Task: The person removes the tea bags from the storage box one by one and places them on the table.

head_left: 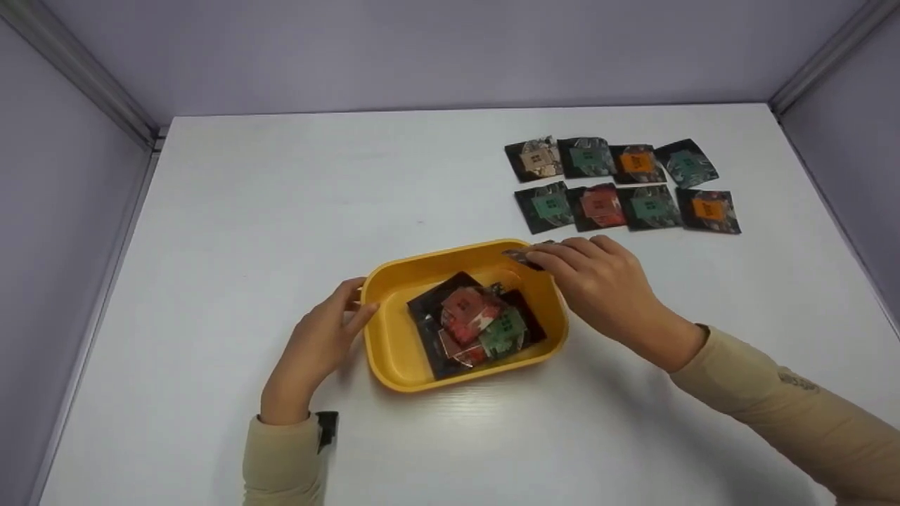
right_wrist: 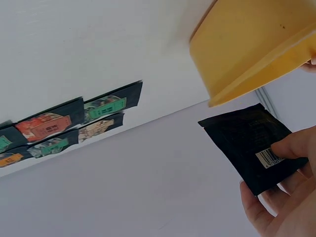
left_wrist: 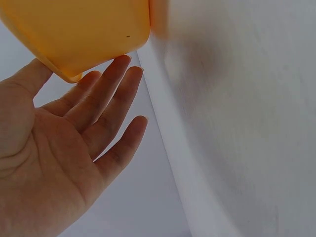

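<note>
My left hand (head_left: pixel 320 344) holds the left end of a yellow plastic tub (head_left: pixel 397 348), thumb over the rim and fingers against the outside wall. In the left wrist view that hand (left_wrist: pixel 74 128) has its thumb at the tub's rim (left_wrist: pixel 74 78). Above the tub's far right corner, my right hand (head_left: pixel 601 281) pinches a black sachet (head_left: pixel 524 257) by its edge. A barcode shows on this sachet (right_wrist: pixel 242 143) in the right wrist view, with the thumb lying on it. Several sachets (head_left: pixel 471 313) with red and green labels lie overlapping inside the tub.
Behind the tub at the right, several sachets lie in two rows, among them a green-labelled one (head_left: pixel 552 206) and an orange-labelled one (head_left: pixel 709 209). Pale walls (head_left: pixel 450 53) enclose the white table (head_left: pixel 246 211) at the back and sides.
</note>
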Action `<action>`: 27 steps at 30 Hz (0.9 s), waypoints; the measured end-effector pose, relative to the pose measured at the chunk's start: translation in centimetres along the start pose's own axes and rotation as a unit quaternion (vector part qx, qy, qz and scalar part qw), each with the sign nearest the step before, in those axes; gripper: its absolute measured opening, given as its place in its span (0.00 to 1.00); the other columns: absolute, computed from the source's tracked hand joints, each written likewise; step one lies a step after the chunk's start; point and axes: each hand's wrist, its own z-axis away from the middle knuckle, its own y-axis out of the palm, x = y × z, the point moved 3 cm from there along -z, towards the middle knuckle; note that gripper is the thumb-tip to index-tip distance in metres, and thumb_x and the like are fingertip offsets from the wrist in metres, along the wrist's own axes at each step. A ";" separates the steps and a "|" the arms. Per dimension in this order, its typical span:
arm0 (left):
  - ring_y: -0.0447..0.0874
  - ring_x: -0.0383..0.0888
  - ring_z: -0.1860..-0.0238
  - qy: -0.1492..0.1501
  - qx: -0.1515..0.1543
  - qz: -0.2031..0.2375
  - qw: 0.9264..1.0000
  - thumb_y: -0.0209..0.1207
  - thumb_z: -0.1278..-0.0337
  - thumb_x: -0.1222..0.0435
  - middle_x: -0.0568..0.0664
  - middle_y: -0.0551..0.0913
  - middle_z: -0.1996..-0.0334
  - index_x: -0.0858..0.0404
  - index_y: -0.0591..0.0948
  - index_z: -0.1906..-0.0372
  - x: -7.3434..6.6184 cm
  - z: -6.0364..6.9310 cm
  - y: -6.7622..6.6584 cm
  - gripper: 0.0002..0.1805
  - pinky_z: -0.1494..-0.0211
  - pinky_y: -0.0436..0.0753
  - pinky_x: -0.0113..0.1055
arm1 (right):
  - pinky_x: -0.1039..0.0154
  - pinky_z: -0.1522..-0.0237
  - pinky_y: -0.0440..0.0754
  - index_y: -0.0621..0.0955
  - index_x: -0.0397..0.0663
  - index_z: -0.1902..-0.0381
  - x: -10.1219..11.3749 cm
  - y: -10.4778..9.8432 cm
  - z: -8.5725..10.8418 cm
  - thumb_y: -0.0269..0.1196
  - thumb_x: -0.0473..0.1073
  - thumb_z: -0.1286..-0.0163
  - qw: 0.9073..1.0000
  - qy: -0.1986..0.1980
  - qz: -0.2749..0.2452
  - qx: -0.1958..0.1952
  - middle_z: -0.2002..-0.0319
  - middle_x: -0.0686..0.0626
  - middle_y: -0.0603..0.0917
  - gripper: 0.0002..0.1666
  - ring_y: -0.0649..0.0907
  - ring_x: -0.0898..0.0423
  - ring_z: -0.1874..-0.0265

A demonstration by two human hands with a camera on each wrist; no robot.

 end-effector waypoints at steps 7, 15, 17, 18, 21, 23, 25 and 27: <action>0.73 0.55 0.38 -0.001 -0.004 -0.001 1.000 0.50 0.26 0.48 0.56 0.76 0.39 0.54 0.64 0.27 -0.1 -0.1 0.0 0.29 0.33 0.71 0.55 | 0.49 0.61 0.85 0.85 0.41 0.50 -2.9 0.4 0.9 0.66 0.31 0.35 0.999 0.042 0.024 -0.010 0.58 0.43 0.88 0.15 0.86 0.44 0.62; 0.73 0.55 0.38 -0.002 -0.002 0.001 1.000 0.50 0.26 0.48 0.56 0.76 0.39 0.53 0.64 0.27 -0.1 -0.1 0.0 0.29 0.33 0.70 0.55 | 0.50 0.67 0.83 0.85 0.40 0.50 -5.3 1.7 2.3 0.65 0.30 0.35 0.997 0.066 0.036 0.006 0.58 0.41 0.88 0.15 0.86 0.44 0.62; 0.73 0.55 0.38 -0.005 -0.001 0.003 1.000 0.49 0.26 0.48 0.56 0.76 0.39 0.53 0.64 0.27 -0.1 -0.1 -0.1 0.29 0.33 0.70 0.55 | 0.50 0.68 0.83 0.85 0.40 0.50 -5.6 2.2 2.6 0.66 0.30 0.35 0.997 0.069 0.037 0.015 0.58 0.41 0.88 0.15 0.86 0.43 0.62; 0.73 0.55 0.38 -0.005 -0.001 0.003 1.000 0.49 0.26 0.47 0.56 0.76 0.38 0.53 0.63 0.26 -0.1 -0.1 -0.1 0.30 0.33 0.70 0.55 | 0.50 0.67 0.83 0.85 0.40 0.51 -5.7 2.5 2.7 0.66 0.30 0.36 0.997 0.070 0.037 0.021 0.58 0.41 0.88 0.15 0.86 0.43 0.62; 0.73 0.55 0.38 -0.007 0.000 0.004 1.000 0.49 0.26 0.47 0.56 0.76 0.38 0.53 0.63 0.26 -0.1 0.0 -0.1 0.30 0.33 0.71 0.55 | 0.49 0.64 0.84 0.86 0.41 0.52 -5.9 3.4 3.1 0.66 0.30 0.36 0.996 0.071 0.032 0.043 0.58 0.41 0.88 0.14 0.86 0.42 0.62; 0.73 0.55 0.39 -0.007 -0.001 0.006 1.000 0.49 0.26 0.47 0.56 0.76 0.39 0.53 0.63 0.26 -0.1 0.0 -0.1 0.30 0.33 0.71 0.54 | 0.48 0.61 0.85 0.86 0.41 0.51 -6.0 3.9 3.3 0.66 0.30 0.36 0.995 0.072 0.025 0.059 0.58 0.42 0.88 0.15 0.85 0.43 0.62; 0.73 0.54 0.39 -0.006 -0.001 0.008 1.000 0.49 0.26 0.47 0.56 0.76 0.39 0.53 0.63 0.26 -0.1 0.0 0.0 0.30 0.33 0.71 0.54 | 0.48 0.59 0.85 0.86 0.42 0.51 -6.0 4.4 3.5 0.66 0.30 0.36 0.995 0.071 0.017 0.074 0.58 0.42 0.88 0.15 0.85 0.43 0.61; 0.73 0.54 0.39 -0.004 -0.002 0.009 1.000 0.50 0.26 0.47 0.56 0.76 0.39 0.53 0.63 0.26 -0.1 0.0 0.0 0.30 0.33 0.71 0.54 | 0.48 0.59 0.85 0.86 0.43 0.50 -6.0 4.8 3.7 0.65 0.30 0.36 0.994 0.068 0.009 0.084 0.57 0.43 0.88 0.16 0.86 0.44 0.61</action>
